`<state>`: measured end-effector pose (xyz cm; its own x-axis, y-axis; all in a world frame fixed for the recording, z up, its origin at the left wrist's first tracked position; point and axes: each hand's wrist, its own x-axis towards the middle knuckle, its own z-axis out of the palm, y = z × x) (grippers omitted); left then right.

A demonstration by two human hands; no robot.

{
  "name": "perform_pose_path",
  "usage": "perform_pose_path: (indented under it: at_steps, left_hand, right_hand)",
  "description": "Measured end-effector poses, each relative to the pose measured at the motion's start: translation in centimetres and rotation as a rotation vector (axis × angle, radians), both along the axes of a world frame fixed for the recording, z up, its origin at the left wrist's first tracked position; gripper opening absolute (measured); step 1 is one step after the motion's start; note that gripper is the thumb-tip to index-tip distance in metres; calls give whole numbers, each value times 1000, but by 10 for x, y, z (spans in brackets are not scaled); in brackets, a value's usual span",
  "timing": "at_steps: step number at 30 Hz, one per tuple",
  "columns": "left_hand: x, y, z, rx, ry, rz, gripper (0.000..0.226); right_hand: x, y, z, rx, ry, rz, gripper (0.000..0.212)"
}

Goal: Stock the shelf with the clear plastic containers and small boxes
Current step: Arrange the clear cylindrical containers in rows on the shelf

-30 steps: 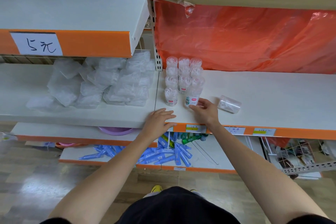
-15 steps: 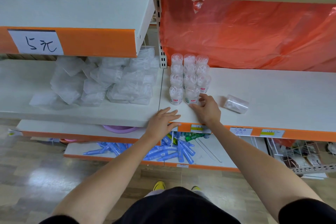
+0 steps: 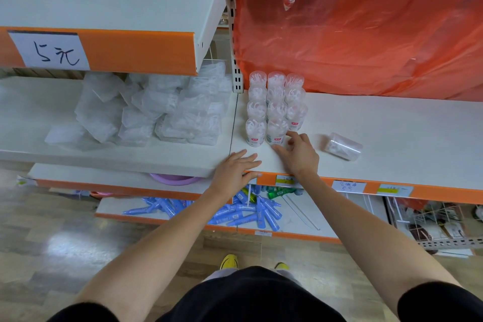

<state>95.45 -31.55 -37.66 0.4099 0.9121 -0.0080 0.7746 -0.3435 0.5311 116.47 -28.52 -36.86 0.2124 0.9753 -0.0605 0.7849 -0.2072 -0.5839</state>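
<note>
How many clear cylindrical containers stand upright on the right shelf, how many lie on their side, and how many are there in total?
Upright clear containers: 11
Clear container lying on its side: 1
Total: 12
</note>
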Motion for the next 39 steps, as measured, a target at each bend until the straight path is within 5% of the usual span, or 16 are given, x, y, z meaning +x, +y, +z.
perform_pose_path:
  at_steps: [14,27,39]
  left_hand:
    - [2,-1,4,-29,23,10,46]
    - [10,-7,19,-31,154,26,45]
    - [-3,-32,53,72,224,92,45]
  right_hand:
    - [-3,-1,0,-17,-111,24,53]
    - [-3,-12,5,-42,55,29,60]
    - [-31,-67,14,321,228,67,32]
